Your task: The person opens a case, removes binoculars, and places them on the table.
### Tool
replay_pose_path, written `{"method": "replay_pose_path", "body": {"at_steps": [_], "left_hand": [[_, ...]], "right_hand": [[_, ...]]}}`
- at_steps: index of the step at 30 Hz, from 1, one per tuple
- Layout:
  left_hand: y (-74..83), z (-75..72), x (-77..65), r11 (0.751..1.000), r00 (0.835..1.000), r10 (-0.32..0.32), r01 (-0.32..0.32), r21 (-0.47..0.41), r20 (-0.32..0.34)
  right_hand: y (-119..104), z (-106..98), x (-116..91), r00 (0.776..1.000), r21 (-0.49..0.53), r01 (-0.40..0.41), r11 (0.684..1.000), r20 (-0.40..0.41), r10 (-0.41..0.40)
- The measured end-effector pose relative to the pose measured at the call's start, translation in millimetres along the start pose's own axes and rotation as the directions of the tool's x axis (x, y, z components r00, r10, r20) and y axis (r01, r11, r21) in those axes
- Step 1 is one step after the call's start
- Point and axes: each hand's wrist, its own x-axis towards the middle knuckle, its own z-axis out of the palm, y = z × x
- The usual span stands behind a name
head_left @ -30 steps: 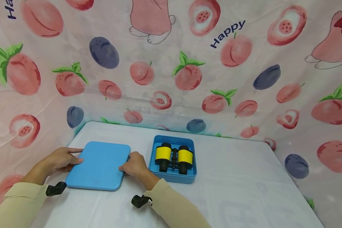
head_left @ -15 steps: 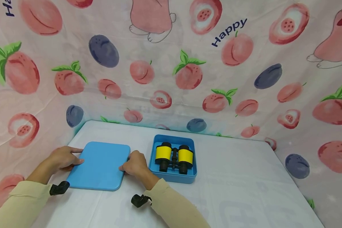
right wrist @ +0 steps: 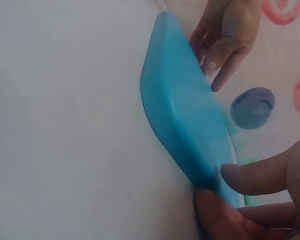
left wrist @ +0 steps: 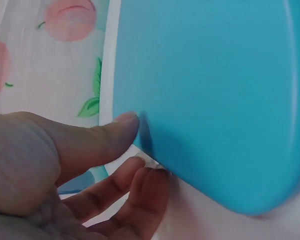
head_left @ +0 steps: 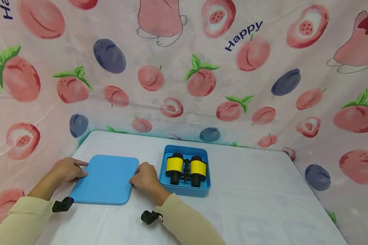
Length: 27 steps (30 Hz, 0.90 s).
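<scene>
A flat light-blue lid (head_left: 105, 180) with rounded corners lies face up at the left of the white table in the head view. My left hand (head_left: 66, 170) holds its left edge, the thumb on the rim and the curled fingers (left wrist: 145, 197) under it. At the right edge, my right hand (head_left: 145, 178) pinches the rim between thumb and fingers, as the right wrist view also shows. Just right of that hand stands an open blue box (head_left: 185, 191). Inside it lie binoculars (head_left: 186, 169), black with yellow barrels.
The white-covered table (head_left: 257, 190) stretches to the right of the box. Cloth printed with peaches (head_left: 253, 54) hangs behind the table and along its sides. A small black wrist camera (head_left: 62, 205) sits at the left cuff, and another black camera (head_left: 150, 217) at the right.
The lid's far edge has dropped slightly, so it now looks flatter. Both hands keep their places at its sides. The box and binoculars have stayed put.
</scene>
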Motion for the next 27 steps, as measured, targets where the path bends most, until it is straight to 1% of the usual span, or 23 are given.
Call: {"method": "replay_pose_path", "body": {"at_steps": [2,6,10,14,16,20,23,27], "left_hand": [[1.9,0.2,-2.3,1.000,0.999,0.009,-0.008,0.012,-0.031],[7.1,-0.5,-8.0,0.999,0.997,0.037,-0.037,0.004,-0.063],[13.5,0.9,-13.6,0.998,0.996,0.052,-0.054,-0.030,-0.069],[24.8,4.5,-21.2,0.988,0.995,0.087,-0.091,-0.123,-0.041],[31.8,7.2,-24.7,0.977,0.993,0.115,-0.118,-0.180,-0.028],[46.4,13.7,-29.8,0.946,0.984,0.176,-0.175,-0.274,-0.020],[57.6,18.2,-33.2,0.927,0.978,0.206,-0.200,-0.317,-0.013],[73.5,24.4,-38.4,0.912,0.973,0.229,-0.211,-0.352,0.009]], "right_hand": [[0,-1,-2,1.000,0.015,-0.001,1.000,0.005,0.001],[-1,-6,-8,0.999,0.155,-0.040,0.987,0.042,0.034],[-1,-12,-14,0.996,0.319,-0.064,0.946,0.074,0.042],[-3,-21,-19,0.995,0.426,-0.065,0.902,0.091,0.028],[-4,-27,-21,0.995,0.458,-0.064,0.887,0.094,0.023],[-4,-41,-24,0.995,0.482,-0.059,0.874,0.098,0.013],[-4,-52,-25,0.994,0.486,-0.058,0.872,0.106,0.007],[-1,-64,-25,0.995,0.488,-0.053,0.871,0.100,0.004]]}}
